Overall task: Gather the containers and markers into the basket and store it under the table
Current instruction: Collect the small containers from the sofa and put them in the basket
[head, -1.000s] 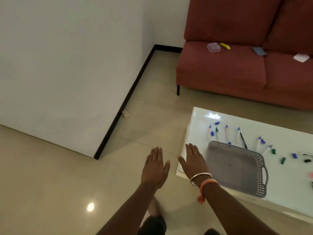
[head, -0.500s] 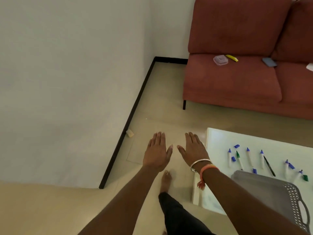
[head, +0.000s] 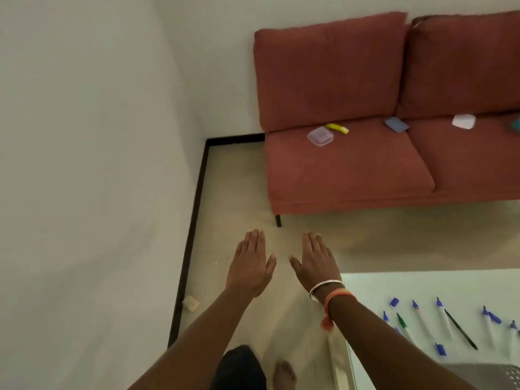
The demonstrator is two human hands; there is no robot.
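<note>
A white wall (head: 84, 136) fills the left side and meets the beige floor (head: 239, 192) along a black baseboard (head: 191, 235). A red sofa (head: 351, 178) stands against the far wall at upper right. The near left corner of a glossy white bench (head: 422, 285) shows at lower right, well apart from the sofa.

Both bare arms reach forward over the floor, just left of the bench. The left hand (head: 250, 266) and right hand (head: 315, 263) hover side by side, palms down; the fingers of each lie straight and together, released and grasping nothing. A corner of the grey perforated basket (head: 495, 375) sits on the bench at the bottom right edge, mostly cut off. A bare foot (head: 284, 374) rests on the floor below the hands.

On the left sofa seat cushion lies a clear plastic container (head: 320, 135), with a yellow marker (head: 337, 128) just beside it. Farther right on the seat are a flat blue object (head: 396, 124) and a white object (head: 463, 121), both too small to name.

Between the right forearm and the basket, blue-capped markers (head: 443, 313), a green-capped marker (head: 403, 325) and a thin black pen (head: 461, 330) lie scattered on the bench, with loose blue caps (head: 394, 302) among them.

A silver bangle (head: 326, 287) and an orange thread band (head: 337, 298) circle the right wrist. A small cream object (head: 190, 303) lies on the floor against the baseboard.
</note>
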